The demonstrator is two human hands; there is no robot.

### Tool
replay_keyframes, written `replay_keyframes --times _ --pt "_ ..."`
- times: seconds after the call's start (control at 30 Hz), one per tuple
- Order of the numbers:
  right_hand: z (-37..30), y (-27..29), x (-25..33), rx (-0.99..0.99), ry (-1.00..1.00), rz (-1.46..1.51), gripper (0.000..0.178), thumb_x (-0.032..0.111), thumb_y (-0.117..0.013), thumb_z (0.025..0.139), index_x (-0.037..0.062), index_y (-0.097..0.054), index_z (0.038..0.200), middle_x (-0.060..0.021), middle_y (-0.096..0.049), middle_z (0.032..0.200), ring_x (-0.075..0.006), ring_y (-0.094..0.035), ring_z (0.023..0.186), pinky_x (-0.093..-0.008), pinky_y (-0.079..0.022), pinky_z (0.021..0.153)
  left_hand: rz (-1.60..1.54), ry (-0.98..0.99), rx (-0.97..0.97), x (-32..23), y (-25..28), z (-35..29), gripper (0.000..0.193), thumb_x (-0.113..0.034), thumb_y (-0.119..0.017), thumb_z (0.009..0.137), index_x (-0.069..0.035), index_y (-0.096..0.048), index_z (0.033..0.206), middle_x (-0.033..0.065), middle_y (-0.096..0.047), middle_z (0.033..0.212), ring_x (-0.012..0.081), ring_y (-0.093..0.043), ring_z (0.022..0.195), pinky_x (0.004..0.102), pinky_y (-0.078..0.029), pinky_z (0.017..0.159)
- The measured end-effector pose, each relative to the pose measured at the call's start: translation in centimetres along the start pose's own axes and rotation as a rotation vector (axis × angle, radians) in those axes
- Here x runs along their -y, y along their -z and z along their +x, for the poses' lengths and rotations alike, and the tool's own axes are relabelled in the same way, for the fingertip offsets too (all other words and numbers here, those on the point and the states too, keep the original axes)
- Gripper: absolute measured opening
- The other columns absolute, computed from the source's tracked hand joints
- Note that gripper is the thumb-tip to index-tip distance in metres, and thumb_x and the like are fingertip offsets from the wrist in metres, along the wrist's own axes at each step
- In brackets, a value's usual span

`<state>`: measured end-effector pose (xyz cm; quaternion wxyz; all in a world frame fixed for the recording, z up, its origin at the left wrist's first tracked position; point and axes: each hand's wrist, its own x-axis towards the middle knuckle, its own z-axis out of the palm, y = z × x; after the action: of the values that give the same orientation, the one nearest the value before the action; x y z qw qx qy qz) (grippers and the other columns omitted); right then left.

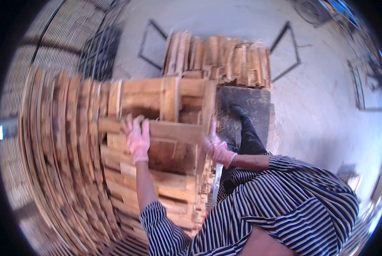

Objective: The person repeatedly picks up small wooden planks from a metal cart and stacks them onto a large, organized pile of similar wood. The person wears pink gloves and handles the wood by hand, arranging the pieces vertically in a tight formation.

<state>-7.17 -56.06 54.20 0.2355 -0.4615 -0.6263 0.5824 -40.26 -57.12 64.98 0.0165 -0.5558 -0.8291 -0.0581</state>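
A slatted wooden frame [174,130] of brown planks is between my hands, above a stack of similar woodwork. My left hand [137,137], in a pink knitted glove, has its fingers bent over the near plank. At the right end, my right hand [218,148], in a matching glove, grips the corner beside an upright plank [208,104]. Its fingertips are partly blurred and hidden by the wood. Beneath the frame lie stacked slatted wooden panels [152,179], with gaps between their boards.
Tall rows of stacked wooden panels [58,145] stand on the left, against a corrugated wall [67,25]. Ahead, a pile of wooden pieces [218,57] sits between black metal frames [287,51]. A dark board [253,100] lies on the grey floor [327,89], near my leg.
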Motion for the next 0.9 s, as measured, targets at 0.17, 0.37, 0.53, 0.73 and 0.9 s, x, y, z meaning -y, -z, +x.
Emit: replay_keyframes --times 0.17,0.37,0.53,0.73,0.9 --pt "-0.7 -1.4 1.4 -0.04 0.214 -0.074 0.07 0.038 -0.045 0.107 0.0125 -0.011 0.163 -0.0362 -0.036 0.154 -0.0401 -0.06 0.125 -0.0384 -0.049 0.103 -0.018 -0.008 -0.033 1.5 0.3 -1.4 0.041 -0.047 -0.054 0.1 -0.015 -0.065 0.123 0.0152 -0.043 0.154 0.0418 -0.028 0.147 0.0624 -0.018 0.12" --pt "0.6 7.7 3.7 0.23 -0.18 0.715 0.076 0.046 -0.057 0.101 0.0142 -0.025 0.162 -0.0114 -0.057 0.132 -0.0221 -0.065 0.102 -0.0288 -0.053 0.09 -0.064 0.01 -0.001 2.0 0.4 -1.5 0.047 -0.049 -0.048 0.103 -0.012 -0.065 0.126 0.0193 -0.04 0.157 0.0434 -0.025 0.148 0.059 -0.014 0.122" --pt "4.4 14.5 -0.7 0.353 -0.161 0.463 0.099 0.052 -0.07 0.087 0.0039 -0.024 0.16 -0.0172 -0.051 0.143 -0.0244 -0.056 0.121 -0.0357 -0.049 0.101 -0.087 0.036 0.033 0.1 0.8 -0.3 0.049 -0.047 -0.042 0.106 -0.01 -0.065 0.128 0.0197 -0.038 0.158 0.0423 -0.025 0.15 0.0561 -0.012 0.123" --pt "11.3 23.0 -1.0 0.715 -0.505 0.724 0.109 0.052 -0.077 0.081 0.0012 -0.023 0.16 -0.0107 -0.056 0.124 -0.0156 -0.06 0.091 -0.0287 -0.053 0.08 -0.464 0.293 -0.086 -2.2 0.9 0.3 0.052 -0.041 -0.036 0.11 0.001 -0.062 0.128 0.0238 -0.05 0.146 0.0402 -0.039 0.142 0.0533 -0.029 0.118" --pt "19.4 30.2 -5.4 0.591 -0.637 0.746 0.102 0.042 -0.08 0.084 0.009 -0.022 0.161 -0.0078 -0.061 0.108 -0.0141 -0.061 0.083 -0.0306 -0.056 0.071 -0.478 0.134 -0.353 -19.9 2.0 9.6 0.045 -0.027 -0.043 0.108 0.006 -0.053 0.136 0.0258 -0.05 0.144 0.0374 -0.045 0.137 0.049 -0.038 0.114"
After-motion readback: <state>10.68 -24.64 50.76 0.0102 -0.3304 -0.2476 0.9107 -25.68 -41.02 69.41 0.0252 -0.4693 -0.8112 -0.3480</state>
